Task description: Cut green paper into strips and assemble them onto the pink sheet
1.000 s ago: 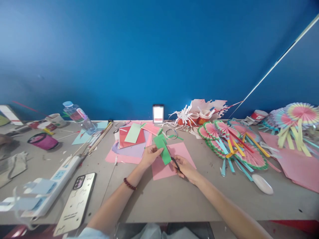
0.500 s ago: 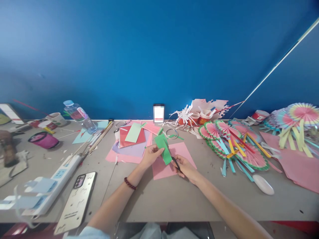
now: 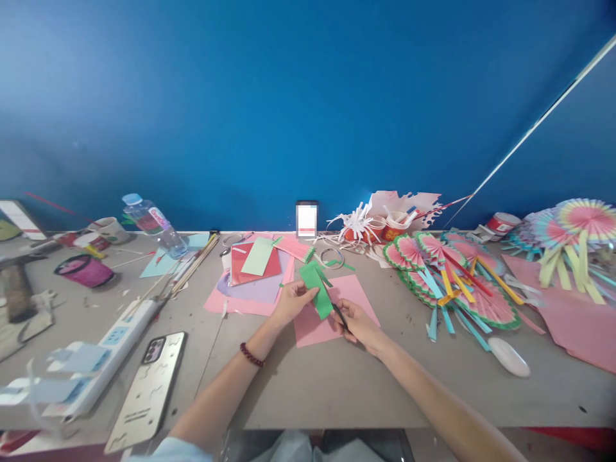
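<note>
Pinched in my left hand (image 3: 296,301) is a piece of green paper (image 3: 317,296), held tilted above the table. A narrow strip hangs off its upper right side, partly cut apart from the rest. My right hand (image 3: 357,324) is closed round a pair of dark-handled scissors (image 3: 341,317), whose blades meet the paper's right edge. Fingers hide most of the handles. Beneath both hands lies a pink sheet (image 3: 360,295). Beyond the green paper sits a pleated pink paper piece with green edging (image 3: 296,249).
Left of my hands are stacked coloured sheets (image 3: 255,269), a phone (image 3: 147,391), a power strip (image 3: 113,346) and a water bottle (image 3: 156,224). Pleated paper fans (image 3: 495,298) and a white oval object (image 3: 509,357) lie right. A lit phone (image 3: 307,220) leans against the blue wall.
A strip along the green paper's right side has come away at its upper end and now sticks out. Both hands have hardly moved.
</note>
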A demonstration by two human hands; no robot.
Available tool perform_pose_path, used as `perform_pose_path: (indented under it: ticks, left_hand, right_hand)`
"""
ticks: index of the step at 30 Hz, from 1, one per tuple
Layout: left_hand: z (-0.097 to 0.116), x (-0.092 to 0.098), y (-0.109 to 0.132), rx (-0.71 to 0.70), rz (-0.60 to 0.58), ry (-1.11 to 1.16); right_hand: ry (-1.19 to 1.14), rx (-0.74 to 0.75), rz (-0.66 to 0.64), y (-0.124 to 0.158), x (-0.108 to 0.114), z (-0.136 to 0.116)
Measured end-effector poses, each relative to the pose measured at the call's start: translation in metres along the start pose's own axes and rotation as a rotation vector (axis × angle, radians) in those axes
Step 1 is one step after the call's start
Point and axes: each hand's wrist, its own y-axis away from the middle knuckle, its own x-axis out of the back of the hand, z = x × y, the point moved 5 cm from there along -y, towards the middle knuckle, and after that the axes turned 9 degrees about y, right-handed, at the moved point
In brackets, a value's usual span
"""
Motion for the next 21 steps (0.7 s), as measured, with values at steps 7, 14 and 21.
perform_pose_path:
  ticks: [7, 14, 21]
  left_hand:
    - [-0.0005, -0.0018, 0.0009, 0.017, -0.022, 0.007]
    - [-0.001, -0.0028, 0.001, -0.01, -0.052, 0.032]
    - [-0.0025, -0.0021, 0.0011, -0.006, -0.054, 0.024]
  right_hand:
    - [-0.01, -0.007, 0.015, -0.0004, 0.0009, 0.0029]
    - [-0.018, 0.001, 0.015, 0.0001, 0.0002, 0.0]
    - [-0.003, -0.028, 0.018, -0.0034, 0.0022, 0.0072]
